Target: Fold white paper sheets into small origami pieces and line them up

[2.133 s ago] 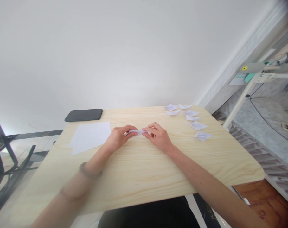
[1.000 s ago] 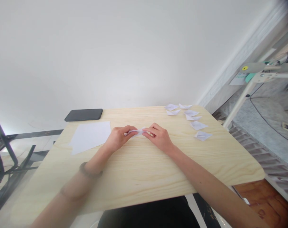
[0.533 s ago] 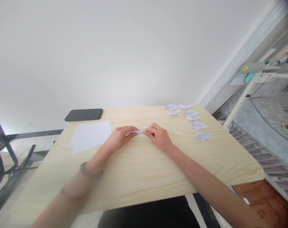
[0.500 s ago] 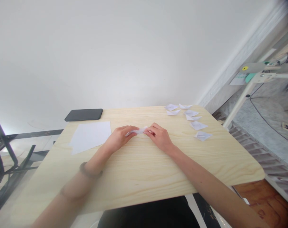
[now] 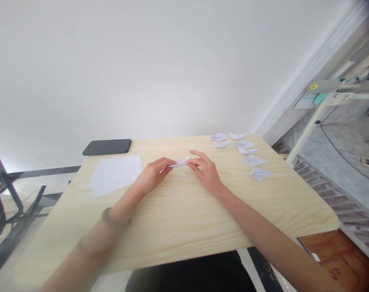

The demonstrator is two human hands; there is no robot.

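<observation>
A small folded white paper (image 5: 180,162) is held between my two hands over the middle of the table. My left hand (image 5: 155,173) pinches its left end between thumb and fingers. At the right end, my right hand (image 5: 206,172) grips it with thumb and fingertips, the index finger lifted away. The paper's exact folds are too small to make out. Several folded paper boats (image 5: 255,160) lie at the right back of the table. To the left of my left hand are flat white paper sheets (image 5: 115,174).
A black phone (image 5: 107,147) lies at the table's back left corner. The light wood table (image 5: 178,219) stands against a white wall (image 5: 172,69). Beyond its right edge is a white metal frame (image 5: 309,125); dark chair legs (image 5: 7,202) stand at the left.
The right index finger has lifted off the paper, and the right hand has opened a little. More of the folded paper shows between the hands.
</observation>
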